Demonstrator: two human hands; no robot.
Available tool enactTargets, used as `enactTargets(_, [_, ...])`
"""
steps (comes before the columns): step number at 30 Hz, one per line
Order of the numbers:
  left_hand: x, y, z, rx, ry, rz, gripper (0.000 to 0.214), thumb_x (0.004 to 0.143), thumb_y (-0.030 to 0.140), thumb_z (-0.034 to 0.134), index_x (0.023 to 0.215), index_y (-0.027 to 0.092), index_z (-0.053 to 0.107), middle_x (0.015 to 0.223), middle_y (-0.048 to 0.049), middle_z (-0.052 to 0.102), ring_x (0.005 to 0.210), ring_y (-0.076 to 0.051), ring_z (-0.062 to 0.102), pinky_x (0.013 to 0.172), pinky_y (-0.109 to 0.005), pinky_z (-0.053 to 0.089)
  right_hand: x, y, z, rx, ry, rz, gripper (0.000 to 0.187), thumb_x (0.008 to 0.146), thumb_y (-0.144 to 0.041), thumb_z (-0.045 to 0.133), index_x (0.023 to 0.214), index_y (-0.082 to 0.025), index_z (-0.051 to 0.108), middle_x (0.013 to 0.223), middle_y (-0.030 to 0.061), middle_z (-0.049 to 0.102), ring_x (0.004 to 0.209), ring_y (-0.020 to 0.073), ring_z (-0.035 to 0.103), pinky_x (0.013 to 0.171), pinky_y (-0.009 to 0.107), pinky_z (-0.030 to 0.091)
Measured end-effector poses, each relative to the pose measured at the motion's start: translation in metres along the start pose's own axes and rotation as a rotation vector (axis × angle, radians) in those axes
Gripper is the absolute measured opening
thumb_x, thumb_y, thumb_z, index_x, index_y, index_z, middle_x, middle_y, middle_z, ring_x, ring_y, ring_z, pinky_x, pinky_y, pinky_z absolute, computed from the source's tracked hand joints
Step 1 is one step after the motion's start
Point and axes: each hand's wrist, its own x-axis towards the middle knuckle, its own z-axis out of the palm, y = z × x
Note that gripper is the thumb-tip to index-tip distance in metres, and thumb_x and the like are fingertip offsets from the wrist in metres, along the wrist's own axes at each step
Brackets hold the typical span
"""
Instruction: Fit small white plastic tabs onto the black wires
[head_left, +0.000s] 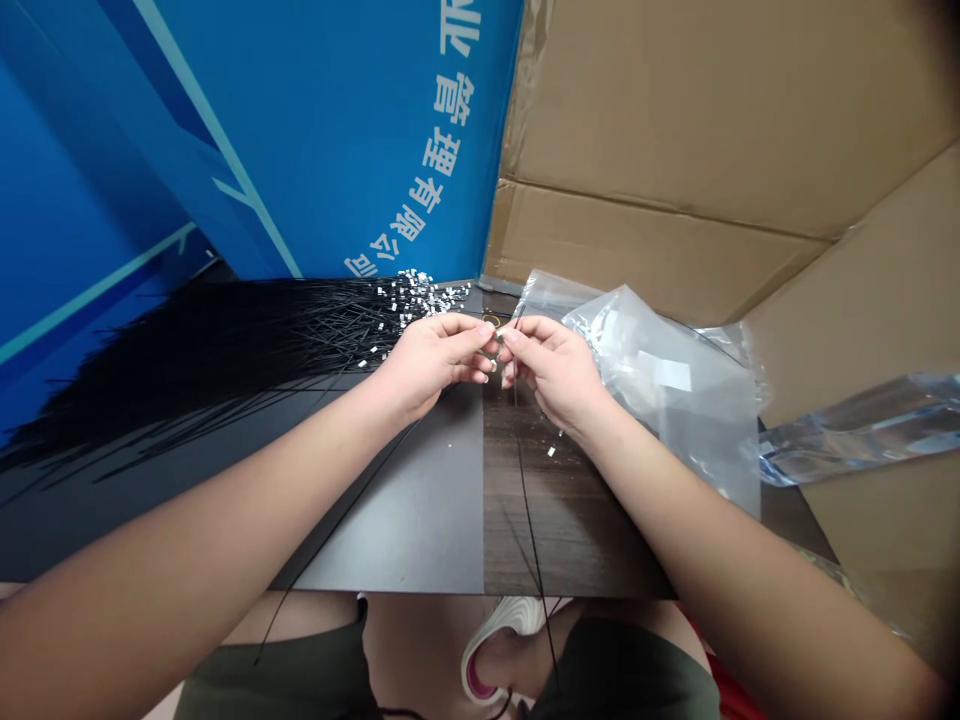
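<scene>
Bundle [225, 335] of black strands on the counter [427, 540], w/ white tags [424, 290] crowding its R end; ends cross there, so pulling one strand could drag others out. Stray strand [286, 592] slants down below the bundle & over the near edge; could snag b/c the L arm is right above it. L hand [439, 355], just R of the bundle's tags: thumb + finger together at the tips, can't tell on what, too small. R hand [555, 360], further R of the bundle, pinched on the held strand [527, 500], tips right by the L's. That strand hangs past the edge, so a knee could catch it & tug it loose. White bit [551, 452], below & R of the tags, prob. easily swept off by the R wrist. Bag [705, 425], far R of the bundle, crumpled; if bumped, could slide.
</scene>
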Motion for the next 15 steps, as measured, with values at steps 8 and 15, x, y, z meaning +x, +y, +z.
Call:
enactTargets(8, [-0.0011,0.0022,0.0029,-0.059,-0.038,-0.061,0.039,0.072,0.041,0.096,0.082,0.012,0.072,0.080,-0.0045,0.072,0.064,-0.011,0.065,0.060,-0.025,0.052,0.0010,0.0002,-0.0027,-0.076,-0.012,-0.068,0.042,0.079,-0.055,0.087,0.096,-0.023,0.066,0.076,-0.0023,0.070,0.061,0.0122,0.062,0.058,0.029,0.055])
enactTargets(15, [-0.0028,0.0042,0.0033,-0.065,-0.070,-0.044,0.036,0.074,0.042,0.094,0.082,0.013,0.075,0.078,-0.0040,0.072,0.064,-0.010,0.064,0.061,-0.025,0.049,-0.0004,-0.0006,-0.0031,-0.088,-0.035,-0.112,0.041,0.080,-0.056,0.087,0.096,-0.025,0.066,0.077,-0.0026,0.067,0.065,0.0137,0.062,0.059,0.030,0.057])
